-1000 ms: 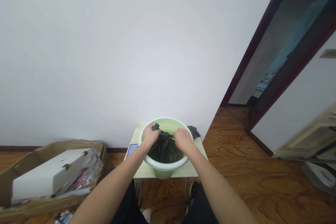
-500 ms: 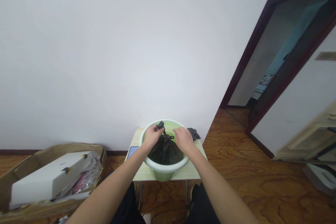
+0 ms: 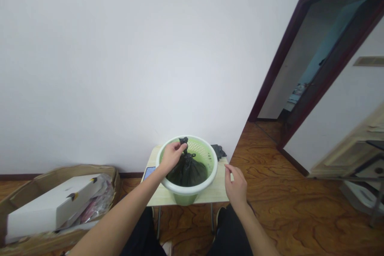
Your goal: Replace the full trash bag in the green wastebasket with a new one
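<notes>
A black plastic garbage bag [image 3: 194, 173], gathered and tied at the neck, sits inside a pale green basket [image 3: 182, 200] with a white rim. My left hand [image 3: 172, 155] is over the basket's left side, pinching the bag's twisted top between thumb and fingers. Off the basket's right side, near the table edge, my right hand [image 3: 236, 186] hangs with its fingers loosely bent and the thumb a little apart; nothing shows in it. The bottom of the bag is hidden inside the basket.
The basket stands on a small light-wood table [image 3: 220, 194]. On it also lie a phone [image 3: 149, 172] at the left and crumpled black plastic [image 3: 219, 151] at the right. An open cardboard box [image 3: 109, 168] holding a white box [image 3: 49, 206] is on the floor. A white wall rises behind.
My right hand has left the bag and moved right and down, outside the basket. My left hand still pinches the bag's top. The view has shifted slightly.
</notes>
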Tool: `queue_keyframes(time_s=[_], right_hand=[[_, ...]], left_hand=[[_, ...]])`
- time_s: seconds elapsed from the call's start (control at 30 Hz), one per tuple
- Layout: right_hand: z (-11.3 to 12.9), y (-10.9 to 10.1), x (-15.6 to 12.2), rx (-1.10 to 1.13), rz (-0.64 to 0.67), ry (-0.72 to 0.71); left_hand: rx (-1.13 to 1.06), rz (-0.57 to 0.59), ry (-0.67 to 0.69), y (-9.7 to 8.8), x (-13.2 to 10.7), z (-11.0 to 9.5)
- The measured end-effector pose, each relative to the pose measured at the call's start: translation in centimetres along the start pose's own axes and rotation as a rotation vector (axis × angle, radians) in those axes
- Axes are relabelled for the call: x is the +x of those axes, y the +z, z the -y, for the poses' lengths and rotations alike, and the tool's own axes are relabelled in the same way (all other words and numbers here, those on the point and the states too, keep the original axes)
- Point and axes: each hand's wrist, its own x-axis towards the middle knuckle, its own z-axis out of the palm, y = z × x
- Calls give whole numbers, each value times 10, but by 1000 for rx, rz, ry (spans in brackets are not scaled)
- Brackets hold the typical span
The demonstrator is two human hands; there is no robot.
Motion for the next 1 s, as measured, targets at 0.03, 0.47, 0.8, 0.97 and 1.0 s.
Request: queue_keyframes(time_s=[0.03, 0.47, 0.8, 0.97, 1.0], right_hand=[[-13, -2, -10, -20, 14, 22], [-43, 13, -75, 53, 136, 195], [-15, 16, -89, 116, 110, 326], [34, 13, -63, 102, 74, 133], [42, 13, -60, 107, 93, 89]], left_hand=[[62, 8, 10, -3, -1, -1], [515, -56, 83, -18, -17, 17], [394, -47, 109, -19, -20, 11], [318, -99, 81, -20, -20, 13], [297, -105, 74, -20, -20, 14]])
